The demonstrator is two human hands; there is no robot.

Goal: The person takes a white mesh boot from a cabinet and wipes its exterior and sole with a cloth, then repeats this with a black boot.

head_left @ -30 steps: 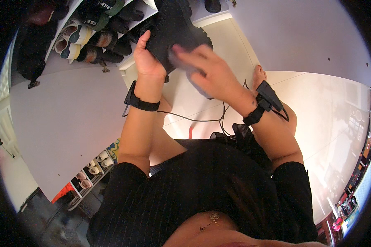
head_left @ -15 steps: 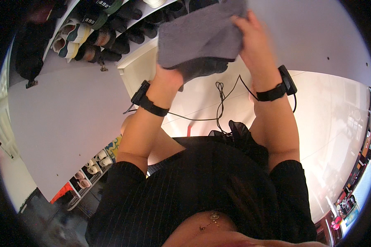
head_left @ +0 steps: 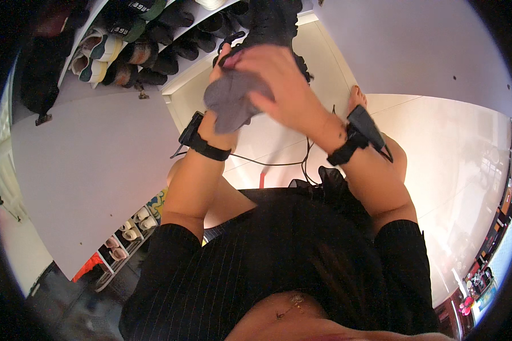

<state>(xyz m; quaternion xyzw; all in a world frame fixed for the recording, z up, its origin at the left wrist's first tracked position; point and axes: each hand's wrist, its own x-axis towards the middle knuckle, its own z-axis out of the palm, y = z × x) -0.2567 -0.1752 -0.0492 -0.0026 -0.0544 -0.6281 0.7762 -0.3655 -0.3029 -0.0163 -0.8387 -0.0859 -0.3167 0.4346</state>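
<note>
A black shoe (head_left: 272, 25) with a ridged sole and laces is held up in front of the shelves. My left hand (head_left: 218, 67) is closed at its near end, mostly covered by a grey cloth (head_left: 233, 98). My right hand (head_left: 281, 82), blurred by motion, crosses in front of the shoe with its fingers closed on the cloth. The crumpled cloth hangs below those fingers and over my left wrist. Where the cloth meets the shoe is hidden by my right hand.
Shelves with several shoes (head_left: 102, 48) rise at the far left beside an open pale cabinet door (head_left: 85, 170). A thin black cable (head_left: 267, 163) runs between my arms over the pale floor (head_left: 438, 165). A low shoe rack (head_left: 116, 250) stands at lower left.
The cloth was spread wide over the shoe; now it is bunched up and nearer me. My right hand has swung left across the shoe, which now shows its sole.
</note>
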